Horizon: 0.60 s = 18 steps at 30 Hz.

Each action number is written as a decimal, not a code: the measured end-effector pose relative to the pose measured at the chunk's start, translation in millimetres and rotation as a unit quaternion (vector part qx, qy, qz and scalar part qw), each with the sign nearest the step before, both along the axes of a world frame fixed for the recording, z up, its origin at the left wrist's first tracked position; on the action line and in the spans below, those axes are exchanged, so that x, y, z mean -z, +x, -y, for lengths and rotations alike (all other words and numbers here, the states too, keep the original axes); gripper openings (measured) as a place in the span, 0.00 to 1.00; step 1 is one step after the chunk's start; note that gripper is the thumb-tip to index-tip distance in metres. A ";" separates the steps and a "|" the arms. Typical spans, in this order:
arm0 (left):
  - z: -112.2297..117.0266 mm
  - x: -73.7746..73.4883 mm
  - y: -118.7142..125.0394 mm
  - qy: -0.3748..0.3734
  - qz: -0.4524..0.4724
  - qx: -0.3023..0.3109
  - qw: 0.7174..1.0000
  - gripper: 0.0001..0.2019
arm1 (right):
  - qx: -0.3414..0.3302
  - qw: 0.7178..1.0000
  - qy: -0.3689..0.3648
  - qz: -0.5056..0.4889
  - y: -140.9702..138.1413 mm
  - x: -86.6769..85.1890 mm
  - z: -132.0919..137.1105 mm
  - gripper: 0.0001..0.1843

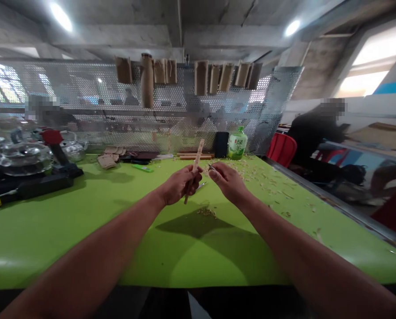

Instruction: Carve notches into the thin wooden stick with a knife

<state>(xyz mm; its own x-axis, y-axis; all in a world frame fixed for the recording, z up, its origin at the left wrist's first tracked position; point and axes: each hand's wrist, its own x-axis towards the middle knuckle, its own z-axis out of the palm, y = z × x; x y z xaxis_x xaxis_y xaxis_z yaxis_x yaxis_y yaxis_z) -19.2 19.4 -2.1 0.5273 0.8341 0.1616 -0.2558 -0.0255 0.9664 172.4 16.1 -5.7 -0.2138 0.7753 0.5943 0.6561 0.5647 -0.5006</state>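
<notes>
My left hand (180,184) is shut around a thin, pale wooden stick (195,162), which stands tilted and pokes out above and below my fist. My right hand (226,181) is close beside it, pinching a small metal-tipped carving tool (211,167) whose body my fingers hide. Another sliver of metal (201,185) shows just past my left hand. Pale wood shavings (242,173) are strewn across the green worktable (68,239) beyond and beneath my hands, with a small heap (206,212) nearer me.
Along the back stand a green-labelled bottle (237,144), a black phone-sized case (221,144) and wooden sticks (194,156). Glassware and a black tool (28,188) crowd the left. Brown paper sleeves (201,77) hang on a perforated metal screen (84,88). A person (312,133) sits at right.
</notes>
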 end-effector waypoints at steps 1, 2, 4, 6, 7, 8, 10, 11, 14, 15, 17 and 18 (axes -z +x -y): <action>-0.8 0.8 0.6 0.008 0.000 -0.010 1.000 0.10 | -0.008 1.000 0.002 0.003 0.4 -0.9 1.2 0.23; -1.7 1.5 1.1 0.017 0.001 -0.022 1.000 0.10 | -0.013 1.000 0.004 0.010 0.7 -1.8 2.3 0.24; -3.7 2.5 1.4 0.038 0.001 -0.050 0.998 0.11 | -0.003 0.999 0.008 0.033 1.3 -3.6 4.2 0.24; -5.4 3.0 1.3 0.059 -0.005 -0.075 0.995 0.12 | 0.019 0.998 0.011 0.063 2.0 -5.5 5.7 0.25; -6.1 3.1 1.2 0.069 -0.009 -0.085 0.994 0.13 | 0.029 0.997 0.012 0.077 2.4 -6.4 6.3 0.25; -6.6 3.3 1.1 0.079 -0.013 -0.091 0.993 0.14 | 0.038 0.995 0.013 0.089 2.8 -7.3 6.9 0.25; -7.1 3.6 1.3 0.099 -0.025 -0.093 0.990 0.16 | 0.050 0.993 0.013 0.108 3.2 -8.5 7.7 0.26; -7.1 3.7 1.6 0.109 -0.031 -0.092 0.989 0.17 | 0.052 0.992 0.015 0.116 3.2 -8.9 8.0 0.26; -5.5 3.2 2.7 0.135 -0.050 -0.086 0.986 0.18 | 0.057 0.988 0.021 0.139 2.1 -8.9 8.8 0.26; -4.5 2.7 3.0 0.141 -0.057 -0.084 0.985 0.18 | 0.060 0.987 0.022 0.145 1.5 -8.8 9.0 0.26; -2.0 1.3 3.5 0.152 -0.077 -0.087 0.982 0.17 | 0.067 0.986 0.022 0.149 0.3 -8.5 9.4 0.26; -0.7 0.7 3.6 0.157 -0.087 -0.092 0.979 0.17 | 0.068 0.986 0.023 0.148 -0.2 -8.4 9.7 0.26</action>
<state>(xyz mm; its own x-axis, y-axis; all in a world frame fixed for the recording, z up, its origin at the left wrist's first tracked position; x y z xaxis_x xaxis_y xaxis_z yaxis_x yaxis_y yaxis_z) -15.6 20.1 -2.9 0.4151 0.8411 0.3467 -0.0503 -0.3593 0.9319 172.2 6.5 2.7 -0.2789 0.7821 0.5573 0.8412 0.4789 -0.2511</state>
